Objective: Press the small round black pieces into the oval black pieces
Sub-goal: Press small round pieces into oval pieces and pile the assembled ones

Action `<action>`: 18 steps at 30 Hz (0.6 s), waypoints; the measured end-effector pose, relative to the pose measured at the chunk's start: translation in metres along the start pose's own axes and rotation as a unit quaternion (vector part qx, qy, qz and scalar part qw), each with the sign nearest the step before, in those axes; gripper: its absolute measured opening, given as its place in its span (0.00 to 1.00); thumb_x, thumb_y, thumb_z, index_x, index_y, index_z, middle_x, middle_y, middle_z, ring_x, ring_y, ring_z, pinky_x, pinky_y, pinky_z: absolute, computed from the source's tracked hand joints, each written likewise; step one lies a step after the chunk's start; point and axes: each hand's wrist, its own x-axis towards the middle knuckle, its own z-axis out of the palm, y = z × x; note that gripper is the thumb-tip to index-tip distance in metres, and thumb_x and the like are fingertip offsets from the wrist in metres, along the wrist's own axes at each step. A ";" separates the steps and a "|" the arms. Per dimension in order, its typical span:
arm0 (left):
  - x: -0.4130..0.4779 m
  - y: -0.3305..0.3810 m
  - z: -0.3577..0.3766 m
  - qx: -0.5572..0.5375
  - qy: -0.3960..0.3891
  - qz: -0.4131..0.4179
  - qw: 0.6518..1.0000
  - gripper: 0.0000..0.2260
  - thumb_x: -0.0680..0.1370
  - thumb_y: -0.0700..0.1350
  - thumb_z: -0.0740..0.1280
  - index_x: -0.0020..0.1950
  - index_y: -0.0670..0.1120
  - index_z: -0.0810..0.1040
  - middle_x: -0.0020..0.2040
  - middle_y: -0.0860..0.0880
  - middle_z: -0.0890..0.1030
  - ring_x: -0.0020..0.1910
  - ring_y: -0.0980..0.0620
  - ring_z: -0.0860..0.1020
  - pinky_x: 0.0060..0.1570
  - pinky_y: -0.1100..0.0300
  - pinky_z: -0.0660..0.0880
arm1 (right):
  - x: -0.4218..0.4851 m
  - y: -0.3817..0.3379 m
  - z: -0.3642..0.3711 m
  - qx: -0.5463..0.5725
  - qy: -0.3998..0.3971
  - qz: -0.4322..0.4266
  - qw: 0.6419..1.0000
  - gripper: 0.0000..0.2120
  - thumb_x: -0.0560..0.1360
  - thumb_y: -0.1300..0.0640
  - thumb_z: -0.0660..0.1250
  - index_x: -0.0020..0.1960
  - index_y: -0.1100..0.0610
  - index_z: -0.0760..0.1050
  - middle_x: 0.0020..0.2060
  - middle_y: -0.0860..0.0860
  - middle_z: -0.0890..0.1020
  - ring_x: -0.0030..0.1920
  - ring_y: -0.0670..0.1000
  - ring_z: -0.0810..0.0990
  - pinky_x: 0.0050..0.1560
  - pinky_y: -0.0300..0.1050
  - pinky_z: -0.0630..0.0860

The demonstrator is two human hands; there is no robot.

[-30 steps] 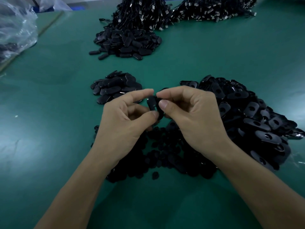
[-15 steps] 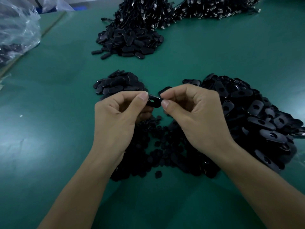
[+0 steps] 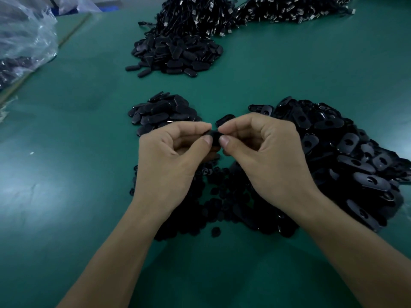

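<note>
The thumbs are brought closer together than before. The oval piece (image 3: 214, 137) is pinched by left hand (image 3: 169, 161) and right hand (image 3: 266, 156) over the heaped round pieces (image 3: 222, 196), mid green surface (image 3: 77, 196). A plastic bag (image 3: 22, 41) is noted at the far left corner.

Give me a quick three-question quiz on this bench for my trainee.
1. True or false: the left hand and right hand both pinch one oval piece.
2. The holed-oval pile lies: A, left of the hands; B, right of them; C, in a tray.
3. Name what lies heaped under the hands.
Key: 1 true; 2 B; 3 round pieces.
</note>
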 end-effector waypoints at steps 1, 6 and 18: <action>0.000 0.000 0.000 0.004 -0.001 0.003 1.000 0.06 0.72 0.41 0.73 0.46 0.50 0.85 0.41 0.48 0.87 0.42 0.50 0.87 0.45 0.59 0.83 | 0.000 0.000 0.000 -0.009 0.001 0.003 1.000 0.09 0.75 0.61 0.74 0.46 0.47 0.81 0.38 0.42 0.85 0.41 0.44 0.84 0.45 0.43 0.82; -0.002 -0.001 0.000 0.045 -0.007 0.027 0.999 0.08 0.74 0.39 0.74 0.47 0.51 0.85 0.41 0.50 0.87 0.42 0.51 0.87 0.45 0.59 0.83 | -0.001 0.000 -0.001 -0.038 -0.003 0.013 0.999 0.10 0.75 0.59 0.74 0.44 0.46 0.76 0.38 0.46 0.83 0.41 0.47 0.84 0.44 0.49 0.82; -0.007 0.001 0.003 0.189 0.004 0.097 0.977 0.14 0.73 0.36 0.77 0.48 0.55 0.84 0.42 0.60 0.86 0.41 0.62 0.85 0.44 0.70 0.79 | -0.007 -0.001 0.004 -0.077 0.022 0.020 0.997 0.15 0.75 0.63 0.73 0.36 0.49 0.72 0.35 0.49 0.83 0.35 0.51 0.83 0.36 0.53 0.81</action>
